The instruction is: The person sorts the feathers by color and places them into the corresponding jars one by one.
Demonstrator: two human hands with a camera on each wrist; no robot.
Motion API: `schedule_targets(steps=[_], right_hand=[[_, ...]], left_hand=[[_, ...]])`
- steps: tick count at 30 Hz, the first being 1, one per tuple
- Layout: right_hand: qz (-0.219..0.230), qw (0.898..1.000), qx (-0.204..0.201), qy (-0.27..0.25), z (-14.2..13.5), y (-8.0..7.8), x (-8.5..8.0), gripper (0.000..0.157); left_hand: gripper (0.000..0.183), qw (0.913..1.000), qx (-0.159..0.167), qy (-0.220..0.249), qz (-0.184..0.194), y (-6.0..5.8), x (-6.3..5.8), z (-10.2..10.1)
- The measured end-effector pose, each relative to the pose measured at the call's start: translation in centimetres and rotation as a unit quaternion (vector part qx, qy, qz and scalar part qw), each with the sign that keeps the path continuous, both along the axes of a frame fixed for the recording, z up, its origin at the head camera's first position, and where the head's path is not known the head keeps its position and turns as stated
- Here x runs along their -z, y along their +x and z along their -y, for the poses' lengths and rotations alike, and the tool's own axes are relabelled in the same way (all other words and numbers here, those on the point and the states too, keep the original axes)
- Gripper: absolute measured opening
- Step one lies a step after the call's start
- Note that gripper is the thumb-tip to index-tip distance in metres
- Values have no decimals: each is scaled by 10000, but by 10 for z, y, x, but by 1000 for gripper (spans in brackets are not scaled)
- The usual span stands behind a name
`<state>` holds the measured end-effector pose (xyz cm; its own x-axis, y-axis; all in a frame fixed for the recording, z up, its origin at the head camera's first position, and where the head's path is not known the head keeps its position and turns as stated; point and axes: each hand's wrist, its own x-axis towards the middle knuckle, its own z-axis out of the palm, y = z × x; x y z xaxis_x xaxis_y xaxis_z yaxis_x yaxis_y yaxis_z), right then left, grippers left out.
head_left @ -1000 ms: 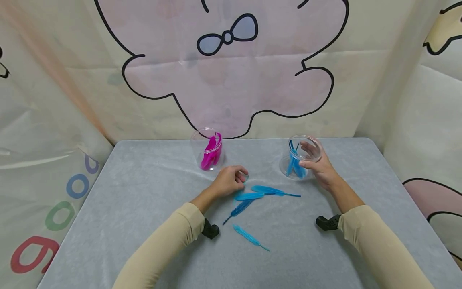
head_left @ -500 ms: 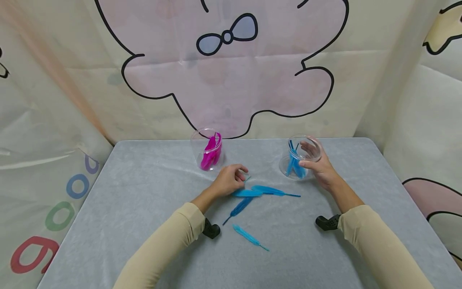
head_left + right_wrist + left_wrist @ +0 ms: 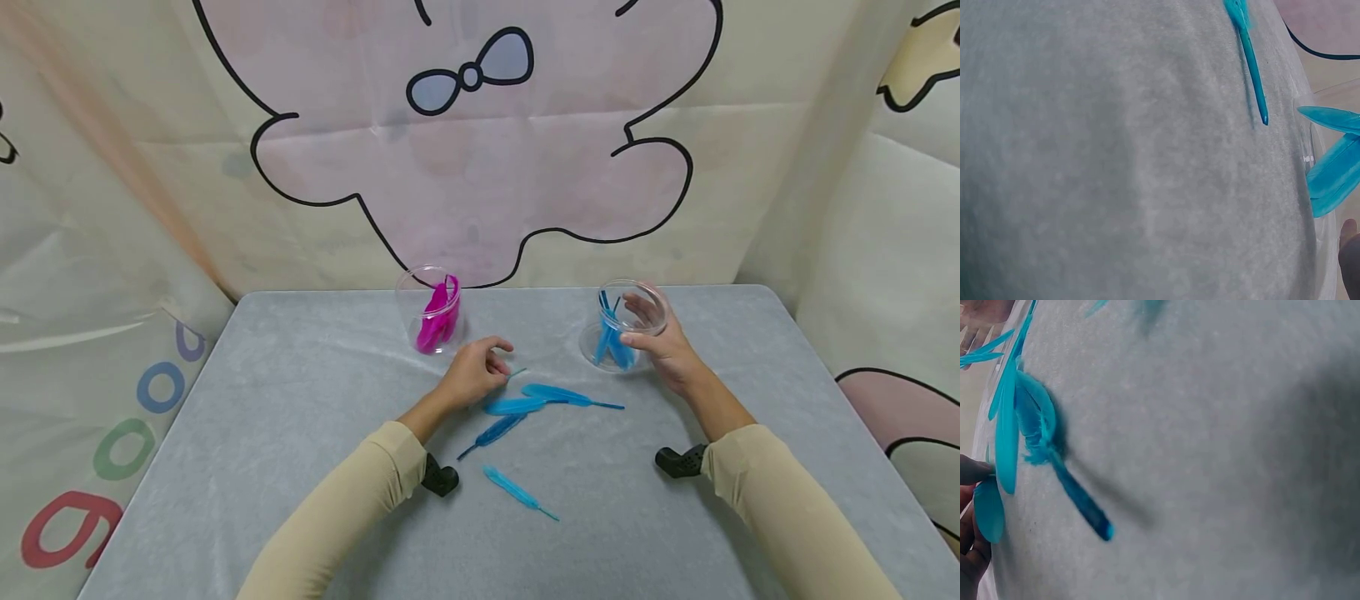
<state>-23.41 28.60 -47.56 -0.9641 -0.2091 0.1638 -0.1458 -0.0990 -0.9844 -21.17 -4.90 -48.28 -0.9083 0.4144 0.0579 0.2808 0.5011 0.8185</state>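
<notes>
My left hand (image 3: 472, 372) pinches a small light-blue feather (image 3: 989, 510) between thumb and fingers, low over the table. In the head view, its thin quill (image 3: 519, 372) pokes out to the right of the fingertips. Just below that hand lie a few loose blue feathers, partly overlapping: one long (image 3: 555, 393), one lighter (image 3: 514, 406), one darker (image 3: 498, 432). My right hand (image 3: 672, 357) grips a clear plastic cup (image 3: 594, 343) from its right side, thumb in front and fingers behind. Several blue feathers (image 3: 617, 352) stand inside that cup, quills up.
A second clear cup (image 3: 409, 310) with bright pink feathers (image 3: 438, 321) stands at the back left of the grey-covered table (image 3: 615, 525). One light-blue feather (image 3: 517, 493) lies alone nearer the front. A printed curtain (image 3: 480, 175) hangs behind the table's back edge.
The left hand has risen slightly, and the pinched feather's quill now points out to the right. The darker loose feather has shifted a little left. The right hand and its cup stay put.
</notes>
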Motion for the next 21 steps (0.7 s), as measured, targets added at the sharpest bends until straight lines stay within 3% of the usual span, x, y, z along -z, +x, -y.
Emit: schedule_targets(steps=[12, 21], right_hand=[[-80, 9998, -87, -129, 0, -2, 3, 83], [-97, 9998, -99, -131, -1, -3, 3, 83]], left_hand=[[37, 9998, -187, 57, -89, -3, 1, -4], [36, 9992, -327, 180, -110, -6, -5, -11]])
